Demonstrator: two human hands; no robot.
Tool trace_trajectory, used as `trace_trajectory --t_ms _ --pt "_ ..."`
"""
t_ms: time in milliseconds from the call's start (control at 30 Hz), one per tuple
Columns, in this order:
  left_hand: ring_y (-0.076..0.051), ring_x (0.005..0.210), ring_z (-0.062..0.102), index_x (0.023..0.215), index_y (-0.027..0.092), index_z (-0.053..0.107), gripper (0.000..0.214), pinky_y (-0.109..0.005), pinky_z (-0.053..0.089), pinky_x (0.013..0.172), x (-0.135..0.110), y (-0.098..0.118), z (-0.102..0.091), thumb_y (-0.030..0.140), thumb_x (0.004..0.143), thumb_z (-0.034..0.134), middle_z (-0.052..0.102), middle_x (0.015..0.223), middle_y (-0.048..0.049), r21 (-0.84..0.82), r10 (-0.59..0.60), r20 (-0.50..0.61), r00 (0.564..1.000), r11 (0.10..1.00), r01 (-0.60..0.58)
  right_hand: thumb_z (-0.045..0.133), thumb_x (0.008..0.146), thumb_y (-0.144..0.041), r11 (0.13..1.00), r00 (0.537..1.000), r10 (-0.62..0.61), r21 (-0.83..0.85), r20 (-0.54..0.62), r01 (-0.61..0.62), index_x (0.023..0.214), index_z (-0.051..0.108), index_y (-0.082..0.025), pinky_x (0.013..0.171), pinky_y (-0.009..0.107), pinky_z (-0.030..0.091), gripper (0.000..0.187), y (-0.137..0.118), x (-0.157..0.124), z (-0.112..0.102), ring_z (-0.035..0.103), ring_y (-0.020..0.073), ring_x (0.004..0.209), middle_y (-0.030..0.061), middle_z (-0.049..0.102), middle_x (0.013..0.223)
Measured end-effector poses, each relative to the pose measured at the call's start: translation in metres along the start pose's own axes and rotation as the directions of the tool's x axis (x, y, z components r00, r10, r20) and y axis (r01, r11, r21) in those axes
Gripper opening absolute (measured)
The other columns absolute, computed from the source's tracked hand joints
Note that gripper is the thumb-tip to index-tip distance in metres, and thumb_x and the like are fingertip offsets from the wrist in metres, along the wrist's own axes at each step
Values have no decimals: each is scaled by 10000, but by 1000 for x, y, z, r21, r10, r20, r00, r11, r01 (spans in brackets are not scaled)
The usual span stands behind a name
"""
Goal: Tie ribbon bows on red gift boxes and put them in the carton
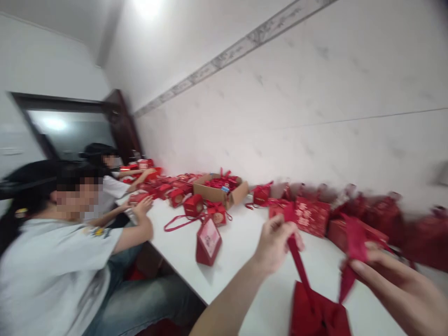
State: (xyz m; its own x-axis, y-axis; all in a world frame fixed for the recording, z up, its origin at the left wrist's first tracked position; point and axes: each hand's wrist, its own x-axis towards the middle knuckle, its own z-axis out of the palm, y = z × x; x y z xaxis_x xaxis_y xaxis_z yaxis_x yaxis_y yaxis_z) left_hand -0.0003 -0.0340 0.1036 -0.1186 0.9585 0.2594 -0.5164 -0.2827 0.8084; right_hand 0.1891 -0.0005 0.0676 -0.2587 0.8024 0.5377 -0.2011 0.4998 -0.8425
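Note:
Close to me at the bottom right stands a red gift box point(315, 312), cut off by the lower edge of the view. Two ends of red ribbon point(299, 263) rise from its top in a V. My left hand point(278, 245) pinches one ribbon end, above and left of the box. The other end is gripped between thumb and fingers of my right hand point(381, 275), to the right. Both ribbon ends look taut near the box. Motion blurs the right hand and the ribbon tips somewhat.
A small red box with a pink panel point(209, 240) stands on the white table point(241, 252). Behind it, a cardboard box point(229, 196) holds red ribbons. Red boxes and bags point(311, 214) line the wall. Two co-workers point(63, 261) sit along the left side, hands on red boxes.

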Motion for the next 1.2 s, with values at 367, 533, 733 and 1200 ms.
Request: trace_trajectory --t_ms 367,533,733,1200 --pt "-72 551 541 670 166 498 293 -206 439 568 -2 9 11 318 727 741 574 596 44 139 12 72 997 990 -22 753 681 -470 976 979 201 87 -40 -197 643 618 -189 557 254 397 314 -40 11 31 469 120 590 -6 562 627" --pt "-100 646 582 757 161 585 232 -222 475 612 -1 2 14 331 734 740 622 691 11 173 -8 73 997 985 -5 758 695 -425 982 986 156 121 -52 -148 673 637 -202 602 261 413 255 -41 9 32 493 129 628 -7 584 654" --pt "-128 784 604 826 170 605 236 -263 523 703 -3 -2 19 351 741 731 640 866 -15 155 -12 62 998 988 2 724 739 -426 986 992 96 144 -82 -83 715 663 -228 661 295 447 209 -41 5 28 546 156 678 6 624 710" --pt "-74 534 529 694 142 590 327 -206 431 530 -3 0 23 386 652 803 565 573 31 -22 -97 127 987 995 101 757 715 -425 961 994 111 257 -19 -103 725 664 -222 625 295 455 223 -34 7 28 551 142 636 -8 609 683"
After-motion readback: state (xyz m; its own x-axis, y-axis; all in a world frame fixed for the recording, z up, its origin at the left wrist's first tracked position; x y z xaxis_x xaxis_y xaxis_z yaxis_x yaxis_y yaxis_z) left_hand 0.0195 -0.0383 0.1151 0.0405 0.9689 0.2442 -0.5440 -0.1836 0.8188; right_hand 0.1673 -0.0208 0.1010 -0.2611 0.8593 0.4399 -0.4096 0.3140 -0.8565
